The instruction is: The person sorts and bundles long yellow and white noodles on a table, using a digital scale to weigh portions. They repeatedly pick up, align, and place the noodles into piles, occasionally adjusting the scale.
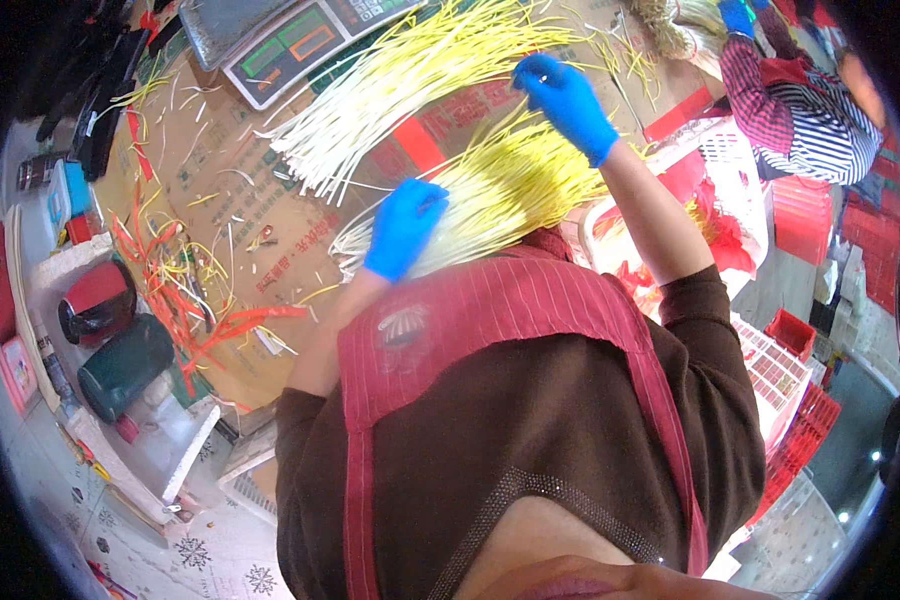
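Observation:
Both my hands wear blue gloves. My left hand (407, 229) rests at the pale end of the nearer bundle of long thin yellow-white stems (510, 191), possibly garlic chives; its fingers are curled, and whether it grips any stems cannot be told. My right hand (562, 97) is raised at the yellow end, between the two bundles, fingers bent, with a small shiny spot on the glove; what it holds is unclear. Beyond lies a larger bundle of the same stems (412, 82), white ends towards the lower left. Cardboard with printing (232, 225) covers the table beneath.
A digital scale (292, 49) stands at the far edge. Orange ties and scraps (187, 292) litter the table's left. A white plastic basket (750, 202) with red material is at right. A co-worker in blue gloves and striped clothing (802, 112) is at upper right.

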Demonstrator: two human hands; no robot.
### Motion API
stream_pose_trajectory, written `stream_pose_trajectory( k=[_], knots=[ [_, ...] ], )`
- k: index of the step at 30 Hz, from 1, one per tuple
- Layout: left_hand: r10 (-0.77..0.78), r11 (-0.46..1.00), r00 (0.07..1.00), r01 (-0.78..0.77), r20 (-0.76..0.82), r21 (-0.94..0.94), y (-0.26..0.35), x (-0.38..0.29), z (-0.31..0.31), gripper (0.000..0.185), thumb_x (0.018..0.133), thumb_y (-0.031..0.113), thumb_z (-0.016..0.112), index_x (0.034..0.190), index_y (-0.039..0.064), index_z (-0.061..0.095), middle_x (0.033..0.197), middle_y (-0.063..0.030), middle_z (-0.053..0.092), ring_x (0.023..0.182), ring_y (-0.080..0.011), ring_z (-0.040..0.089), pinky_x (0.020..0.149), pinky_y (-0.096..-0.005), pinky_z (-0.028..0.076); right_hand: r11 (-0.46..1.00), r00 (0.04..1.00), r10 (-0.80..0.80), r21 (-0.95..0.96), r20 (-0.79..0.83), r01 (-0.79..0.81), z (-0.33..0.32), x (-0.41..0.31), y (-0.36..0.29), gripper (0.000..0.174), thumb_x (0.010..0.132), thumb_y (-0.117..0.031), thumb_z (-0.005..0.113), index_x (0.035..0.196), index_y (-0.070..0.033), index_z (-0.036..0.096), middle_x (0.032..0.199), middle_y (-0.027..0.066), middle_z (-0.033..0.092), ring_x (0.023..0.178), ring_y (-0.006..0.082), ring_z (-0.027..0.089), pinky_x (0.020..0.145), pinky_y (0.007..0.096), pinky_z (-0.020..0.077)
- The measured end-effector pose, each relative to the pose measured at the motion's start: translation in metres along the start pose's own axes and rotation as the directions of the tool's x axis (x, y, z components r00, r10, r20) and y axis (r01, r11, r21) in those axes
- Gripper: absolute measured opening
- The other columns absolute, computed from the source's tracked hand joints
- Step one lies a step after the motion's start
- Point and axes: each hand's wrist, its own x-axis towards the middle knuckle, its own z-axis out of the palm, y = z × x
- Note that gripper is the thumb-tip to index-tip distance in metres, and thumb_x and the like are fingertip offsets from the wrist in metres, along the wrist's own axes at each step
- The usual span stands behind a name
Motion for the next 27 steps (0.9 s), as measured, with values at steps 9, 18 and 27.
stream_pose_trajectory(
  k=[9, 18, 27],
  knots=[
    [0.059, 0.980, 0.998, -0.054, -0.021, 0.193, 0.004, 0.016, -0.006, 0.040, 0.090, 0.020, 0.066, 0.127, 0.007, 0.058, 0.127, -0.0190, 0.058, 0.117, -0.0360, 0.055, 0.097, -0.0450, 0.044, 0.547, 0.549, -0.832, 0.289, 0.084, 0.786, 0.140, -0.011, -0.175, 0.045, 0.092, -0.030, 0.062, 0.131, -0.009, 0.059, 0.135, 0.0175, 0.056, 0.112, 0.0318, 0.063, 0.092, 0.0433, 0.0524],
    [-0.049, 0.890, 0.982, -0.039, 0.181, 0.455, -0.005, -0.016, -0.063, 0.076, 0.082, 0.037, 0.077, 0.142, 0.004, 0.045, 0.138, -0.0215, 0.050, 0.126, -0.0393, 0.047, 0.107, -0.0454, 0.039, 0.810, 0.666, -0.211, -0.253, 0.715, 0.528, 0.089, -0.004, -0.011, 0.067, 0.087, -0.042, 0.069, 0.143, -0.011, 0.047, 0.130, 0.0181, 0.060, 0.114, 0.0376, 0.060, 0.093, 0.0454, 0.0519],
    [0.078, 0.899, 0.994, -0.101, 0.072, 0.425, 0.012, -0.022, -0.063, 0.063, 0.086, 0.022, 0.071, 0.143, 0.009, 0.046, 0.140, -0.0183, 0.045, 0.128, -0.0375, 0.045, 0.107, -0.0439, 0.039, 0.716, 0.700, -0.302, -0.331, 0.647, 0.615, 0.085, -0.057, 0.018, 0.073, 0.082, -0.050, 0.070, 0.141, -0.013, 0.048, 0.122, 0.0151, 0.060, 0.112, 0.0333, 0.059, 0.094, 0.0461, 0.0450]
  ],
)
